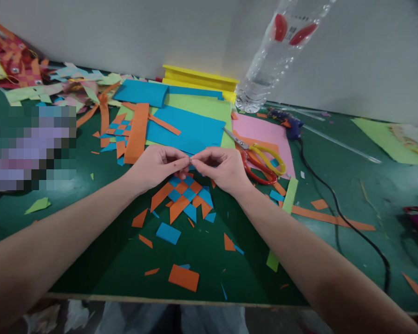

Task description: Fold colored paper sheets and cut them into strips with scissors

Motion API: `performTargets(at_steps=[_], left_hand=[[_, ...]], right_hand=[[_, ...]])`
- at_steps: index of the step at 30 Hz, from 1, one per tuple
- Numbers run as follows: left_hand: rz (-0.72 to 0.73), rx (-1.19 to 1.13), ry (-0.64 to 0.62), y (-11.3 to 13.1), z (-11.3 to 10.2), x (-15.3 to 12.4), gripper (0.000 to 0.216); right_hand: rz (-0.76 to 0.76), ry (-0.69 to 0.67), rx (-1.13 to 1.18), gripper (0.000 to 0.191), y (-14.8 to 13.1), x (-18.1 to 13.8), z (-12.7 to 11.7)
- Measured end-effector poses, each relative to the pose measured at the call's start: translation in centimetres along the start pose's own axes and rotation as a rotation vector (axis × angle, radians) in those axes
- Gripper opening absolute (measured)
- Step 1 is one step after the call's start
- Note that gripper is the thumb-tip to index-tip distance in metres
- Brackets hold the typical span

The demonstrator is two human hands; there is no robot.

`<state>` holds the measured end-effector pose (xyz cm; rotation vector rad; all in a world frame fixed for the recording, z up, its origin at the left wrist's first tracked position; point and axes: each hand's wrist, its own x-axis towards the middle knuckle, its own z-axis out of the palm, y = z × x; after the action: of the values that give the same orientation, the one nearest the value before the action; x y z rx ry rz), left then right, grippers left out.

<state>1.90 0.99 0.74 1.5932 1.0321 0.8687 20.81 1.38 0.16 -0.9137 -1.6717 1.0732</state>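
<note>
A woven piece of orange and blue paper strips [186,195] lies on the green table [90,260] in front of me. My left hand [156,164] and my right hand [223,168] meet fingertip to fingertip at its far edge, both pinching the top of the weave. The weave's far end is hidden under my fingers. Red and yellow scissors [261,160] lie just right of my right hand, on a pink sheet [261,132].
Blue [191,130], green and orange paper sheets lie behind my hands, with a second small weave [116,132] at the left. A clear plastic bottle [275,55] stands at the back. A blue glue gun [287,123] and its black cord [334,208] run down the right. Paper scraps litter the front.
</note>
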Motion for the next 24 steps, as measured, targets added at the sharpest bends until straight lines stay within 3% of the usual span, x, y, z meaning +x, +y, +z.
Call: performTargets(at_steps=[12, 24], left_hand=[[-0.002, -0.002, 0.021, 0.02, 0.02, 0.06, 0.021], [0.003, -0.015, 0.014, 0.02, 0.06, 0.05, 0.023]], right_hand=[[0.06, -0.112, 0.109, 0.019, 0.67, 0.44, -0.73], [0.074, -0.131, 0.109, 0.02, 0.23, 0.47, -0.82]])
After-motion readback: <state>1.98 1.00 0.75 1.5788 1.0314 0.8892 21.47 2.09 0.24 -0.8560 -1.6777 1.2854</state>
